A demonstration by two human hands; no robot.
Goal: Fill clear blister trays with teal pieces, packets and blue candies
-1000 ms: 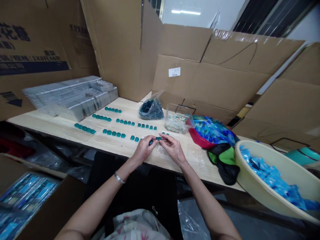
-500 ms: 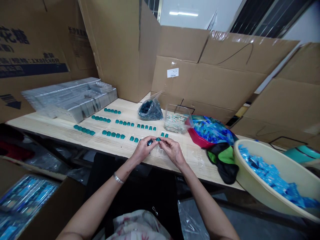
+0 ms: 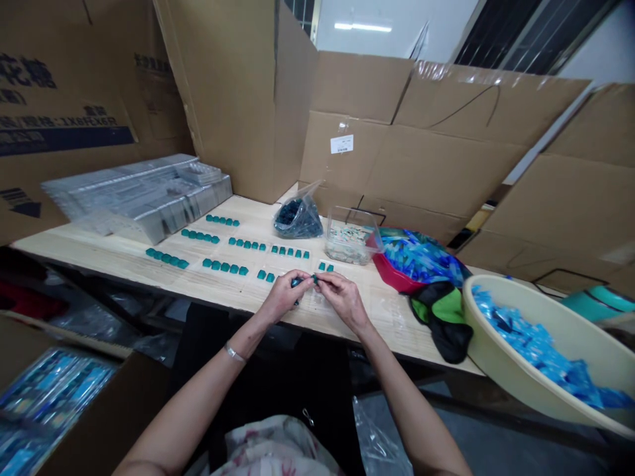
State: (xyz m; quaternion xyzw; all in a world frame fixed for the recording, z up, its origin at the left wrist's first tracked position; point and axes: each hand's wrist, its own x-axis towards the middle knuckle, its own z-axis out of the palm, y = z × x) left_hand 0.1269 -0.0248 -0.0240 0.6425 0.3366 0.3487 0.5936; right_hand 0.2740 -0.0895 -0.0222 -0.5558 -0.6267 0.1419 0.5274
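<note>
Kinda dim tbh: one bright light strip (image 3: 362, 27) is caught up top, glare is thrown off clear tape (image 3: 431, 71), everything under the bench (image 3: 124, 258) is swallowed by shadow, edges are stretched.

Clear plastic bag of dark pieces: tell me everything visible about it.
The clear plastic bag is crumpled and shiny, slumped in a low mound, a loose edge flaring toward the picture's upper right. It holds many small, dark blue-green pieces, too blurred to make out singly. It sits on the pale wooden table, beyond the rows of teal pieces and left of the clear tub; whether it touches the tub is unclear. Neither the left hand nor the right hand touches it.
</note>
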